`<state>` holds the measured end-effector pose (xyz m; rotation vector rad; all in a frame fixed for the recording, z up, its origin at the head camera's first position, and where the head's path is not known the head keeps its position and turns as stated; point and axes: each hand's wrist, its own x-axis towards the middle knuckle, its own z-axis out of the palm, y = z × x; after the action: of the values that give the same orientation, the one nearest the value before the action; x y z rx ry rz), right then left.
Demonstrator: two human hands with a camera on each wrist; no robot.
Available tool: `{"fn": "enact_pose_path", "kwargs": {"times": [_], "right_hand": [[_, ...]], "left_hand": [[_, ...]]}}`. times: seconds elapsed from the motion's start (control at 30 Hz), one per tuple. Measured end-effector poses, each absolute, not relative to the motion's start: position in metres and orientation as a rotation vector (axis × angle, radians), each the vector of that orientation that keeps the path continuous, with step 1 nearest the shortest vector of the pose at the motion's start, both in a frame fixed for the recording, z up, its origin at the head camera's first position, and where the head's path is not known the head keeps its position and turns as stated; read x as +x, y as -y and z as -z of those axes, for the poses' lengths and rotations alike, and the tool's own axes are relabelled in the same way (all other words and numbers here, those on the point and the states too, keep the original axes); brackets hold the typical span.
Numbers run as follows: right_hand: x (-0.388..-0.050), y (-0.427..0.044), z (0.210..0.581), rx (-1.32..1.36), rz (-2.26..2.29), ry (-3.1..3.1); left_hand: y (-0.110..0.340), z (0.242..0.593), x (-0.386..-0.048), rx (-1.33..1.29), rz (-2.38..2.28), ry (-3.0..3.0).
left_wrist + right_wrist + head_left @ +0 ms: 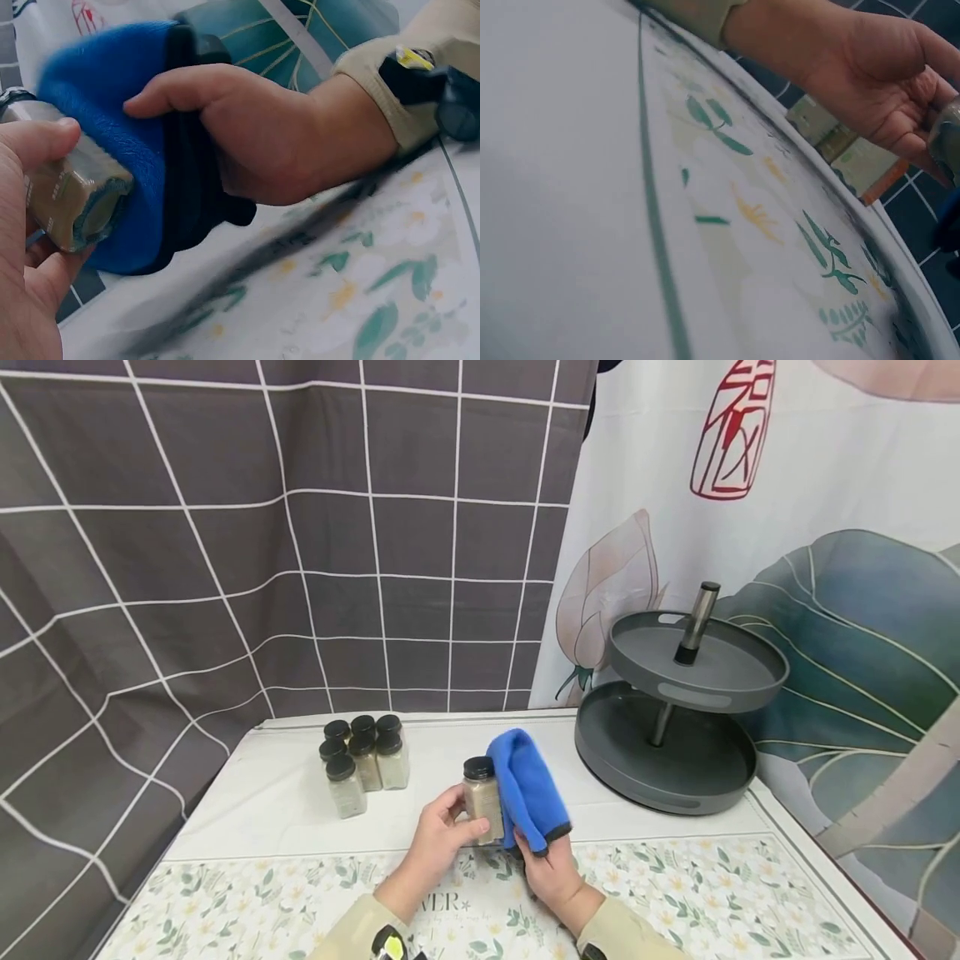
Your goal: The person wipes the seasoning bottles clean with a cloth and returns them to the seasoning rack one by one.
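My left hand (438,835) grips a square-sided spice jar (482,810) with a black lid and tan contents, held upright above the table. My right hand (555,870) holds a blue cloth (527,785) with dark edging against the jar's right side. In the left wrist view, the cloth (112,82) lies against the jar (79,191) near its base, and the right thumb presses on the cloth. The right wrist view catches the left hand (892,82) and a bit of the jar at the right edge; the cloth there is mostly cut off.
Several black-lidded jars (365,760) stand grouped at the table's left. A two-tier dark grey turntable tray (667,793) with a metal post stands at the back right. A floral mat (675,893) covers the table's front, and a grid-patterned curtain (412,535) hangs behind.
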<state>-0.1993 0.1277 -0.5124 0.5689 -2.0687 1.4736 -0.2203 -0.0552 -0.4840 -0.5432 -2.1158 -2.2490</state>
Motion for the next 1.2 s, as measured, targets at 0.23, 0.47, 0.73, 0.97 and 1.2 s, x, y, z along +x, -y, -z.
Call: {"fn": "enact_pose_path", "kwargs": {"times": [0.23, 0.47, 0.73, 0.97, 1.2], "right_hand": [[-0.1993, -0.1263, 0.5121, 0.439, -1.658, 2.226], [-0.1985, -0.1244, 0.5135, 0.509, -1.501, 2.158], [-0.1963, -0.1243, 0.5122, 0.502, -1.449, 2.134], [-0.1982, -0.1258, 0.5115, 0.495, -1.590, 2.183], [-0.1982, -0.1256, 0.5132, 0.540, -1.441, 2.091]], "left_hand": [[0.0568, 0.4845, -0.2201, -0.538, 2.223, 2.147], [0.0576, 0.4888, -0.2209, -0.549, 2.238, 2.102], [0.0564, 0.4901, -0.2209, -0.602, 2.272, 2.056], [0.0543, 0.4880, -0.2200, -0.640, 2.270, 2.010], [0.0529, 0.4880, -0.2205, -0.649, 2.216, 2.010]]}}
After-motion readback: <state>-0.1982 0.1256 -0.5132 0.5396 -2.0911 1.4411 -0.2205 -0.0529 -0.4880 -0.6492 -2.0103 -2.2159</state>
